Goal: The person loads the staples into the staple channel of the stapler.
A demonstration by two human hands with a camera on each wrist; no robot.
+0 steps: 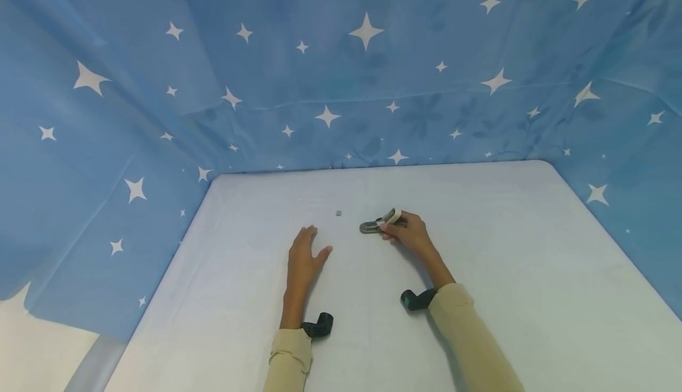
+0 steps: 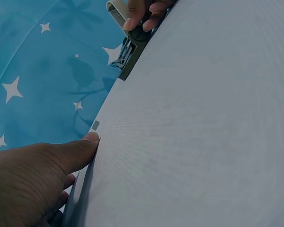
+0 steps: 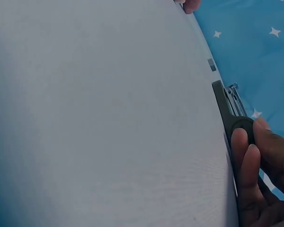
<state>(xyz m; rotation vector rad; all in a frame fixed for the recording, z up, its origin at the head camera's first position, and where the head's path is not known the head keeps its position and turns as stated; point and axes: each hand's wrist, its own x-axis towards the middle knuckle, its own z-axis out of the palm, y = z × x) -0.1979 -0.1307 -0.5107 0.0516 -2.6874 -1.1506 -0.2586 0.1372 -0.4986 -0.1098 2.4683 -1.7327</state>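
My right hand [image 1: 409, 233] grips a stapler [image 1: 369, 227], pinching it around its round hinge end. The stapler lies low over the table, its dark base pointing left and its cream top cover [image 1: 393, 215] swung up and back. Its metal inner rail [image 2: 126, 51] shows in the left wrist view. A small grey piece like a short strip of staples [image 1: 338, 213] lies on the table left of the stapler's tip. Nearer to me, my left hand [image 1: 303, 264] rests at the table with fingers extended and thumb spread, holding nothing.
A white-covered table [image 1: 240, 202] spreads under both hands. Blue star-patterned cloth [image 1: 298, 84] hangs along its back and sides. Each wrist carries a black camera mount, one at the left wrist [image 1: 319, 325] and one at the right wrist [image 1: 415, 300].
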